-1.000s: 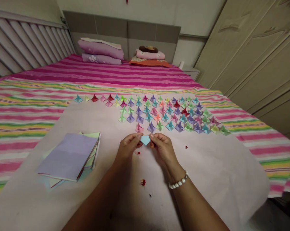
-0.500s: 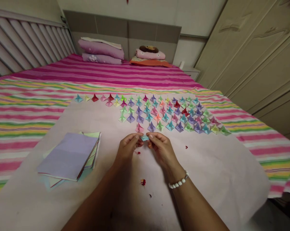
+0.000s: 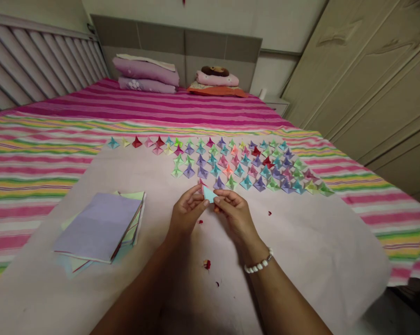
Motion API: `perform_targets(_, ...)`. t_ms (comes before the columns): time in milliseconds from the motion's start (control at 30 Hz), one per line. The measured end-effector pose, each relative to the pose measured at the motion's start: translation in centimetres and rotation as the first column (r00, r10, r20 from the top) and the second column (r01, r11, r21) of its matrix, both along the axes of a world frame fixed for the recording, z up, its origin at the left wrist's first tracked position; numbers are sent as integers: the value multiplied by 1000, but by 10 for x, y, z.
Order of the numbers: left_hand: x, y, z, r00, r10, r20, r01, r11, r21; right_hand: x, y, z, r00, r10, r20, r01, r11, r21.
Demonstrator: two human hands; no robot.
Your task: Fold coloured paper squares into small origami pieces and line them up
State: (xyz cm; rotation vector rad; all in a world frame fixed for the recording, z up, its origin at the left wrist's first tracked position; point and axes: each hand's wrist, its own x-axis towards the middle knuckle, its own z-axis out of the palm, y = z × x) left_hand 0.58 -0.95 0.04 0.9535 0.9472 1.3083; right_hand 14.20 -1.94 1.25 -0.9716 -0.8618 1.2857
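A small light-blue folded paper (image 3: pixel 209 194) is held upright between my two hands, over the pale sheet (image 3: pixel 300 242). My left hand (image 3: pixel 187 209) pinches its left side between thumb and fingers. On its right side, my right hand (image 3: pixel 233 209) grips it the same way; a white beaded bracelet circles that wrist. Just behind the paper, a pink folded paper piece (image 3: pixel 200 184) is partly hidden. Beyond lie rows of small folded paper pieces (image 3: pixel 246 182) in many colours, each with a pointed peak.
A stack of coloured paper sheets (image 3: pixel 100 225), lilac on top, lies to the left. Small red printed marks or scraps (image 3: pixel 207 264) dot the pale sheet. Striped bedding (image 3: pixel 35 186) surrounds it. Folded bedding (image 3: pixel 147 74) sits by the headboard (image 3: pixel 140 37), with a wardrobe (image 3: pixel 377 79) at right.
The light-blue paper has turned from nearly edge-on to showing a broad flat face. My left fingers have shifted up and spread slightly; my right hand has hardly moved.
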Motion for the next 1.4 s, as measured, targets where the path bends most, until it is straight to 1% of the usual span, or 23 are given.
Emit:
perform_targets(100, 0, 1, 0, 999, -9, 38, 10, 999, -32, -1, -1, 2, 995, -45, 91, 41, 998, 45)
perform_targets(200, -2, 3, -3, 996, -39, 85, 44, 997, -63, -2, -3, 3, 990, -34, 133, 23, 997, 79)
perform_targets(333, -3, 4, -4, 982, -27, 189, 52, 991, -127, 0, -2, -1, 995, 39, 94, -48, 994, 101)
perform_targets(433, -1, 3, -2, 968, -75, 240, 111, 984, -140, 1, 0, -5, 996, 81, 33, -84, 992, 96)
perform_targets(500, 0, 3, -2, 965, -101, 241, 133, 983, -124, 1, 1, -6, 995, 102, 6, -102, 992, 79)
perform_targets(600, 1, 3, -3, 967, -96, 236, 124, 986, -109, 0, 1, -6, 993, 118, -6, -118, 991, 61)
perform_targets(800, 0, 3, -1, 961, -139, 238, 169, 979, -112, -1, 0, -3, 993, 115, -36, -114, 993, 43)
perform_targets(967, -1, 4, -2, 967, -107, 232, 145, 977, -156, 0, 1, -3, 997, 77, 2, -77, 997, 30)
perform_targets(1067, -3, 6, -6, 985, -71, 157, 95, 984, -151, 1, 2, -5, 997, 57, 56, -61, 996, 65)
perform_targets(1167, -3, 5, -8, 999, -35, -36, 32, 996, -82, 0, 3, -6, 993, 74, 97, -80, 995, 64)
perform_targets(1233, -2, 2, -6, 986, -3, -168, 1, 1000, -10, -1, 3, -7, 989, 71, 132, -79, 995, 54)
perform_targets(1300, 0, -3, -3, 962, 15, -271, 6, 997, 75, -3, 3, -9, 982, 32, 185, -46, 996, 70)
perform_targets(1400, 4, -9, 0, 913, 49, -405, 48, 973, 226, -5, 1, -12, 945, -82, 315, 27, 984, 175)
